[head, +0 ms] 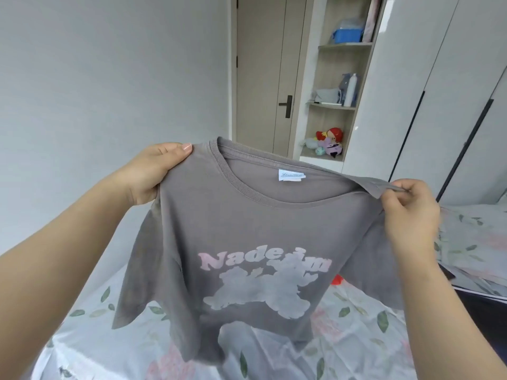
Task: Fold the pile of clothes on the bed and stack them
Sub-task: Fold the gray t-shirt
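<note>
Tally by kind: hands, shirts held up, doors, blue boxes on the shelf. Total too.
Hands: 2, left hand and right hand
T-shirt: 1
Door: 1
Blue box: 1
Total: 5

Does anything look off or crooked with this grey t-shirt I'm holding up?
Only the tilt: the left hand holds its shoulder higher than the right hand, so the grey t-shirt hangs slanted above the bed. No tear or stain shows.
</note>
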The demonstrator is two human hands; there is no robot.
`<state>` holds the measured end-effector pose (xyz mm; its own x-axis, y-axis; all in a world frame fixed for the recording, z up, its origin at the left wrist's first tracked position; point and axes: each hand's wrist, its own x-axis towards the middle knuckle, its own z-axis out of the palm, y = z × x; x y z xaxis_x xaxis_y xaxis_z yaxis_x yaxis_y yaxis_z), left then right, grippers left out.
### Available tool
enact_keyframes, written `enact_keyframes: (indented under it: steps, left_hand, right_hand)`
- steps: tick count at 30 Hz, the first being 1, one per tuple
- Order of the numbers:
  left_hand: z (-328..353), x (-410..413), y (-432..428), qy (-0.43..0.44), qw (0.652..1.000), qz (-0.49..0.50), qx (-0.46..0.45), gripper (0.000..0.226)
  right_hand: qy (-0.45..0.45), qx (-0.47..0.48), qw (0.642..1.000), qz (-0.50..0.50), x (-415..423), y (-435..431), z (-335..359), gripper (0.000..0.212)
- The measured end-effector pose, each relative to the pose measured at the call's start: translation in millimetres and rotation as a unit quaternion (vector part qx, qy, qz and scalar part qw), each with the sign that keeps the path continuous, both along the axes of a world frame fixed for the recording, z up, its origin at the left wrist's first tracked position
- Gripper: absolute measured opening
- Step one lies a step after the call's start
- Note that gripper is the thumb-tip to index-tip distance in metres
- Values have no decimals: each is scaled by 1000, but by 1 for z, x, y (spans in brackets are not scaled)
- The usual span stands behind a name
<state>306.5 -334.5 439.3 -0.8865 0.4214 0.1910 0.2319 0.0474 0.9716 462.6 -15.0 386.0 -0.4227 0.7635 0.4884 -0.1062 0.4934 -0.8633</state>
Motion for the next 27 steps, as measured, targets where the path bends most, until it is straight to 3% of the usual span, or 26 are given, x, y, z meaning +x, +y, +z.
enact_keyframes:
  steps: [6, 9, 12, 20, 25, 27]
  left_hand:
    - [21, 16, -16, 21, 995, -67, 69, 40]
    - [34, 16, -20, 30, 989, -73, 123, 29]
    - [40, 9, -20, 31, 985, -78, 149, 28]
    - [-41, -27, 27, -55, 997, -43, -22, 27]
    - [-110, -67, 73, -52, 991, -14, -124, 24]
    - [-135, -89, 96, -55, 987, -3, -152, 22]
  right_hand:
    - [203, -109, 971, -54, 26, -50, 36, 22]
    - [282, -57, 957, -34, 36, -65, 61, 18]
    - [301, 1, 953, -29, 43, -64, 73, 7]
    - [130, -34, 988, -77, 11, -19, -13, 24]
    - [-14, -71, 988, -136, -26, 28, -90, 11]
    - [-69, -73, 983, -157, -45, 50, -112, 23]
